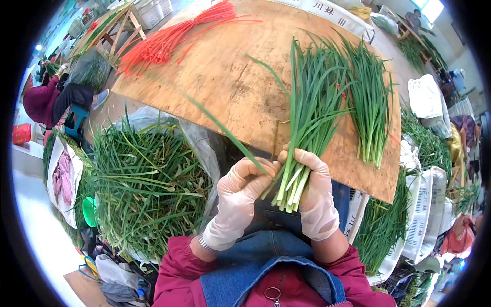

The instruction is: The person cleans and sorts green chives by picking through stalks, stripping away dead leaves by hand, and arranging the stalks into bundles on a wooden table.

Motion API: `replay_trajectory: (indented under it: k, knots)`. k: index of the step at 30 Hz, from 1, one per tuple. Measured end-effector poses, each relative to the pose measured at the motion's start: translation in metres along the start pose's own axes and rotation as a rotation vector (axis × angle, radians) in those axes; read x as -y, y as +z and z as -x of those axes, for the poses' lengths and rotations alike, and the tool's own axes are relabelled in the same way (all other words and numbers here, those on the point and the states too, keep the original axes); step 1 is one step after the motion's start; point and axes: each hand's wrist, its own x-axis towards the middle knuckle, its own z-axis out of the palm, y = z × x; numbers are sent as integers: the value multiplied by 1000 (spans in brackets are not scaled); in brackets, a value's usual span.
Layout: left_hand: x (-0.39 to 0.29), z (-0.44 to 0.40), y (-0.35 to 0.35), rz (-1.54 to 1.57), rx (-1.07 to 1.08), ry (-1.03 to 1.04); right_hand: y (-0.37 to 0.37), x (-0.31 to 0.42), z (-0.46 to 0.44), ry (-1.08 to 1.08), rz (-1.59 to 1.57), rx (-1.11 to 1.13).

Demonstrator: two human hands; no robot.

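Both my hands wear thin whitish gloves and meet near the front edge of the wooden table [245,77]. My right hand [316,192] is closed around the pale lower stems of a bunch of garlic chives [312,97], whose green leaves lie away from me over the table. In a pinch, my left hand [240,197] holds a single long chive leaf [220,125] that slants up to the left. Its fingertips are close beside the bunch's stems. Another bunch of chives [371,102] lies on the table to the right.
Red ties [169,38] are heaped at the table's far left. A large pile of loose green leaves [148,189] fills a plastic-lined container at my left. White crates [422,215] and more chives [381,225] stand at my right. A person [43,100] sits at far left.
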Motion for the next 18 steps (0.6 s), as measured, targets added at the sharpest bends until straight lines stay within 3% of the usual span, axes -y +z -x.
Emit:
replay_trajectory:
  k: [5, 7, 10, 14, 17, 18]
  knots:
    - [-17, 8, -19, -8, 144, -140, -4, 5, -1, 37, -40, 101]
    - [-34, 20, -35, -3, 154, -184, 1, 2, -1, -15, -81, 37]
    - [-48, 38, -64, -34, -40, -5, 5, 1, 2, -43, -67, 12]
    - [-75, 56, -131, -439, -601, 41, 14, 6, 13, -90, 98, 25]
    - [-79, 59, -155, -773, -627, -202, 41, 17, 32, -167, 219, 49]
    - [-76, 53, -143, -809, -551, -188, 54, 22, 40, -267, 285, 67]
